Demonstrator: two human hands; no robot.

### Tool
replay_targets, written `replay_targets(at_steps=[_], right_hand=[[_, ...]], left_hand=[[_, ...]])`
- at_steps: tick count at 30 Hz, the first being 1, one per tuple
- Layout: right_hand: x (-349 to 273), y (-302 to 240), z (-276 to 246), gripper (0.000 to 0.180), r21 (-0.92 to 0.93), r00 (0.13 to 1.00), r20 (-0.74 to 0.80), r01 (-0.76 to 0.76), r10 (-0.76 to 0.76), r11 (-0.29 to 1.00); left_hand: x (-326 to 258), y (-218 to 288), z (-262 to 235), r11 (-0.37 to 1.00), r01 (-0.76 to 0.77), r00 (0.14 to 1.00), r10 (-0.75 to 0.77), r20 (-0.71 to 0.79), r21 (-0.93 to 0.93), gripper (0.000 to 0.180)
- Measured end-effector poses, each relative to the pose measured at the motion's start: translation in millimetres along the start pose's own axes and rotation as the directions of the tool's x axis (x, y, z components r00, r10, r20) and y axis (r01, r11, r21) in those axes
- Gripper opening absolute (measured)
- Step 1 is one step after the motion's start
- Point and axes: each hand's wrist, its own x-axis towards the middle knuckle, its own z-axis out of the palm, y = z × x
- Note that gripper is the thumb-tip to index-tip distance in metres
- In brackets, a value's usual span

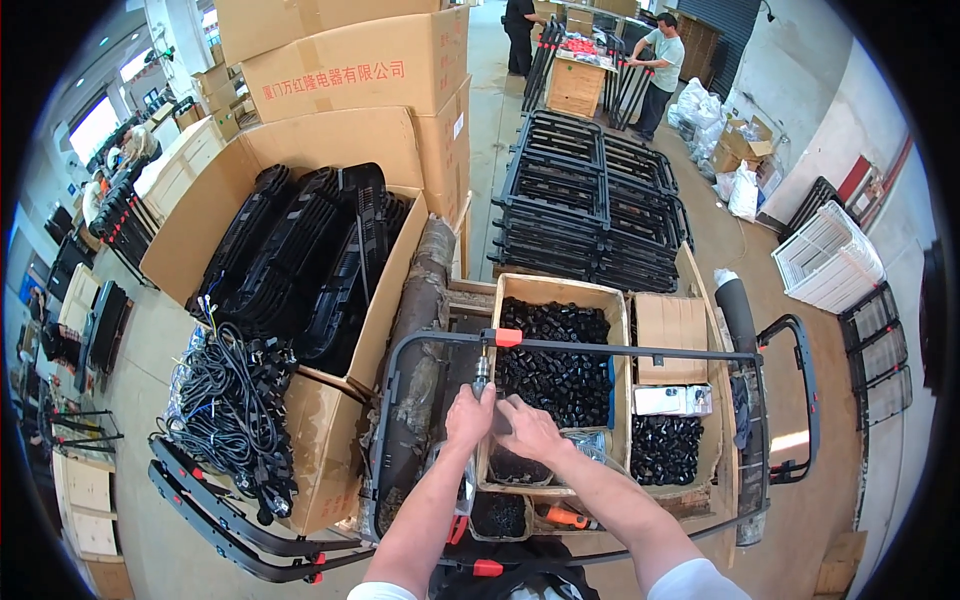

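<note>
Apparently for steadiness, both hands share one drill [482, 369] at centre view: the left hand [467, 420] closed round its front, the right hand [532, 428] wrapped at its dark body. Its tip points up beside a red block [508, 337] on the black frame [640, 351], seemingly laid over the wooden box [621, 410] for support.

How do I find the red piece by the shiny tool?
Find the big black frame stretching across the wooden box of small black parts. On its far bar, look beside the metal tip of the tool in the left hand. The red block there is yours; another red block sits on the near bar, away from the tool.
</note>
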Motion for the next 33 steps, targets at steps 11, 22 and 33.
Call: replay_targets(at_steps=[11, 22, 33], right_hand=[[-9.9, -8.9, 9.0, 0.055, 0.081, 0.999, -0.047, -0.011, 0.015, 0.997], [-19.8, -11.0, 11.9, 0.057, 0.106, 0.999, -0.039, 0.002, 0.003, 0.994], [-44.4, -8.2, 4.2, 0.077, 0.018, 0.995, -0.047, -0.082, 0.083, 0.996]], left_hand=[[-13.5, 5.6, -4.5, 0.995, 0.101, 0.995, -0.101, -0.001, 0.01, 0.076], [-20.8, -5.0, -0.3, 0.997, -0.016, 0.993, 0.025, -0.112, 0.082, 0.068], [-42.0, 9.2, 9.2, 0.985, -0.117, 0.984, 0.132, -0.121, 0.126, 0.061]])
